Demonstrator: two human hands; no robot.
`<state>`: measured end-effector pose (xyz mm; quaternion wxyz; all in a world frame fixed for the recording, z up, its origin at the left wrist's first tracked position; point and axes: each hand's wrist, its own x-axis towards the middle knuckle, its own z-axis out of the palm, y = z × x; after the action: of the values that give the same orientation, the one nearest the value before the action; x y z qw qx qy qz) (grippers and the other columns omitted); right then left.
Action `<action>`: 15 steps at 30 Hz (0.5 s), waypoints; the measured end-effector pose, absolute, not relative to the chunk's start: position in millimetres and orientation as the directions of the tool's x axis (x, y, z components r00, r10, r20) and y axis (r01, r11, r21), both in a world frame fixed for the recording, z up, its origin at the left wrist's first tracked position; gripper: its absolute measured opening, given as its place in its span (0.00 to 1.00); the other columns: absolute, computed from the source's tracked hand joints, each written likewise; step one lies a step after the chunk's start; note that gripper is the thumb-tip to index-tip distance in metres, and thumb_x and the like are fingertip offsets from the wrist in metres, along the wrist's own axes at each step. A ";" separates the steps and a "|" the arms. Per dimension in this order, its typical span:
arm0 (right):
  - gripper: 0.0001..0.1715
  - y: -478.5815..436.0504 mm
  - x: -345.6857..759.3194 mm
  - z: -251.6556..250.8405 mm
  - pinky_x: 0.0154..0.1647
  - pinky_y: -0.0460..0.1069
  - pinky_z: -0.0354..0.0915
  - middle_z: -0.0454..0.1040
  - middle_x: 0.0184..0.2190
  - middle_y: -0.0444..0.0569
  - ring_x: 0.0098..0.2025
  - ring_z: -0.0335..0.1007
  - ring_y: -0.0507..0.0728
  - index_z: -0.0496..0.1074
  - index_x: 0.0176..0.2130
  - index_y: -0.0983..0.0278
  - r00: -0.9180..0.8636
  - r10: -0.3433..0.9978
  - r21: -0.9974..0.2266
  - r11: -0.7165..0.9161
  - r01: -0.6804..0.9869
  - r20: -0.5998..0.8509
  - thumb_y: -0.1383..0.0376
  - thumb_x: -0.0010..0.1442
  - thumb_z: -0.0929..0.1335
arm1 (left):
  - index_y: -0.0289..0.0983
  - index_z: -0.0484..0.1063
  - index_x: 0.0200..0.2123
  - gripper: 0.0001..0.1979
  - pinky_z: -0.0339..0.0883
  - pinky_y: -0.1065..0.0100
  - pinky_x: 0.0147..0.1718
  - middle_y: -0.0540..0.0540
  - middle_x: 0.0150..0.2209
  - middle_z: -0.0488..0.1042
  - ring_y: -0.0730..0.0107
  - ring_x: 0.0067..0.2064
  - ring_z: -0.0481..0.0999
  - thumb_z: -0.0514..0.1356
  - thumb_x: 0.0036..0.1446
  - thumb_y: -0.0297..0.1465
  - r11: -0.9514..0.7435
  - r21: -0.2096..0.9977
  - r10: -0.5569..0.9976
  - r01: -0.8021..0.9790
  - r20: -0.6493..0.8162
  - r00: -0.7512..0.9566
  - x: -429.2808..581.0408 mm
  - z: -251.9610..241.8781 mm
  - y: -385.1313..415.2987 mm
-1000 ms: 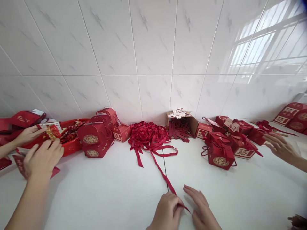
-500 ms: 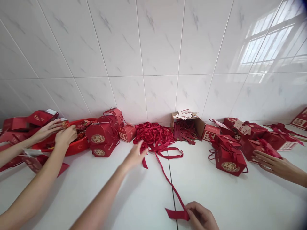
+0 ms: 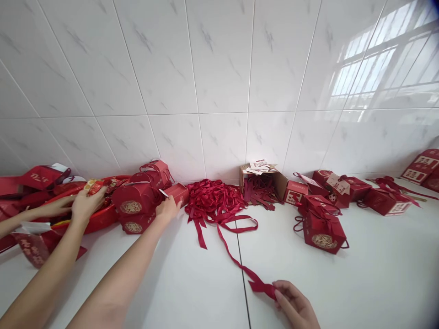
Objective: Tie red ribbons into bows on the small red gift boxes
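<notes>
The left hand [image 3: 168, 209] had just gone past the heap of red ribbon [image 3: 216, 196] to the small red gift box [image 3: 180, 195] close beside it, on the left. A moment earlier, that hand was open in front of the heap. Its fingers now touched the box, but I could not tell if they gripped it. The right hand [image 3: 293, 304], on the near right side of the heap, kept one long ribbon [image 3: 262, 288] pinched between thumb and fingers. So the work now seemed to need a box as well as ribbon. Left of the heap, another person's hands [image 3: 85, 204] were over a red basin [image 3: 104, 220].
</notes>
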<state>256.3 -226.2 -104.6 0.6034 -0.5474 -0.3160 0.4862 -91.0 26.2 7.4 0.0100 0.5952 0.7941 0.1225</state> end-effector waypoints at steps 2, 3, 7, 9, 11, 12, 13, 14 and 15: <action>0.30 -225.5 255.1 -103.4 0.27 0.47 0.67 0.75 0.26 0.50 0.28 0.70 0.56 0.79 0.33 0.64 0.345 0.922 -0.959 -0.082 -0.271 -0.177 0.45 0.37 0.77 | 0.34 0.67 0.52 0.19 0.70 0.55 0.44 0.42 0.48 0.72 0.62 0.45 0.75 0.56 0.63 0.40 0.242 0.213 0.952 0.947 0.134 -0.274 -93.3 9.0 18.8; 0.31 -225.2 254.6 -103.7 0.29 0.48 0.68 0.76 0.27 0.51 0.30 0.71 0.58 0.80 0.34 0.64 0.348 0.919 -0.955 -0.085 -0.283 -0.185 0.46 0.35 0.77 | 0.33 0.67 0.52 0.21 0.70 0.56 0.43 0.41 0.46 0.74 0.61 0.44 0.76 0.54 0.63 0.42 0.229 0.220 0.956 0.948 0.135 -0.262 -94.0 10.2 13.3; 0.30 -224.7 254.7 -107.4 0.30 0.48 0.69 0.76 0.26 0.50 0.28 0.70 0.56 0.81 0.33 0.64 0.316 0.927 -0.955 -0.114 -0.274 -0.202 0.46 0.35 0.78 | 0.29 0.66 0.52 0.26 0.68 0.62 0.36 0.39 0.39 0.77 0.52 0.42 0.77 0.50 0.64 0.45 0.159 0.270 0.967 0.950 0.153 -0.205 -92.5 11.4 -24.7; 0.28 -224.8 255.7 -109.2 0.26 0.47 0.67 0.76 0.25 0.50 0.25 0.67 0.54 0.81 0.31 0.64 0.297 0.932 -0.957 -0.130 -0.259 -0.207 0.45 0.36 0.77 | 0.32 0.66 0.51 0.25 0.67 0.64 0.34 0.40 0.37 0.78 0.51 0.42 0.78 0.49 0.63 0.45 0.127 0.305 0.967 0.944 0.175 -0.186 -90.0 7.7 -52.1; 0.27 -225.2 256.6 -110.7 0.26 0.46 0.66 0.76 0.26 0.50 0.25 0.67 0.54 0.81 0.30 0.64 0.287 0.936 -0.958 -0.131 -0.254 -0.204 0.46 0.36 0.77 | 0.35 0.67 0.49 0.23 0.67 0.67 0.34 0.42 0.38 0.79 0.53 0.41 0.79 0.49 0.62 0.45 0.117 0.346 0.962 0.931 0.195 -0.193 -88.3 1.6 -81.3; 0.27 -225.5 257.0 -111.3 0.26 0.46 0.66 0.76 0.26 0.51 0.26 0.67 0.54 0.81 0.29 0.64 0.284 0.937 -0.959 -0.130 -0.253 -0.202 0.46 0.35 0.78 | 0.37 0.68 0.48 0.22 0.67 0.68 0.34 0.42 0.39 0.79 0.54 0.42 0.79 0.49 0.62 0.46 0.121 0.366 0.957 0.923 0.203 -0.206 -87.9 -2.1 -95.8; 0.27 -226.0 257.4 -111.9 0.26 0.46 0.66 0.76 0.26 0.51 0.26 0.68 0.55 0.81 0.30 0.64 0.281 0.939 -0.959 -0.129 -0.254 -0.200 0.47 0.35 0.78 | 0.38 0.68 0.46 0.21 0.67 0.69 0.34 0.43 0.40 0.79 0.55 0.42 0.79 0.48 0.61 0.46 0.129 0.384 0.952 0.914 0.209 -0.222 -87.9 -5.9 -110.0; 0.27 -226.5 257.9 -112.5 0.26 0.46 0.67 0.76 0.26 0.51 0.27 0.68 0.55 0.81 0.30 0.64 0.278 0.940 -0.958 -0.127 -0.255 -0.199 0.47 0.35 0.78 | 0.40 0.68 0.45 0.20 0.68 0.69 0.33 0.44 0.41 0.79 0.57 0.42 0.79 0.48 0.61 0.47 0.142 0.407 0.946 0.903 0.212 -0.245 -88.0 -9.8 -123.8; 0.26 -227.3 258.5 -113.0 0.26 0.46 0.67 0.76 0.26 0.51 0.27 0.69 0.55 0.81 0.31 0.63 0.276 0.941 -0.958 -0.124 -0.259 -0.196 0.48 0.35 0.78 | 0.41 0.69 0.43 0.20 0.68 0.70 0.33 0.45 0.41 0.79 0.58 0.41 0.79 0.48 0.60 0.48 0.160 0.440 0.937 0.884 0.214 -0.276 -88.1 -13.8 -137.2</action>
<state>258.5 -227.3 -113.0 0.5833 -0.5457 -0.3126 0.5141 -88.1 -137.2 -13.8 0.0539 0.5992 0.7597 0.2469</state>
